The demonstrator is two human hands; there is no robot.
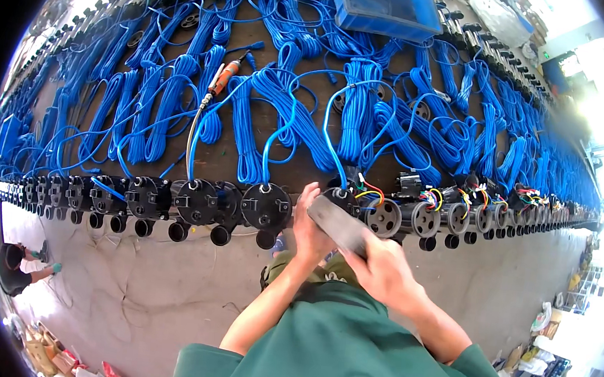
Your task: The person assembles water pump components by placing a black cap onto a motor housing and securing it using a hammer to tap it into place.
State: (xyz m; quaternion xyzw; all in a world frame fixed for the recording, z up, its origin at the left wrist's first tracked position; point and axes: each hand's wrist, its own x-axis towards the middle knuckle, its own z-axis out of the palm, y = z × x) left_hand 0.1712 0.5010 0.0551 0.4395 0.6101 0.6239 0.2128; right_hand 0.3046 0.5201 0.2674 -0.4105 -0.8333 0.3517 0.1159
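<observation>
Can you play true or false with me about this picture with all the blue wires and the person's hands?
1. The coiled cables on the bench are red. False: they are blue.
2. The right hand holds a flat grey piece. True.
3. The left hand is up at the row of black round units on the bench edge. True.
4. The person's sleeves are yellow. False: they are green.
5. A blue plastic box sits at the far side of the bench. True.
6. The orange-handled tool is in the left hand. False: it lies among the cables, away from both hands.
</observation>
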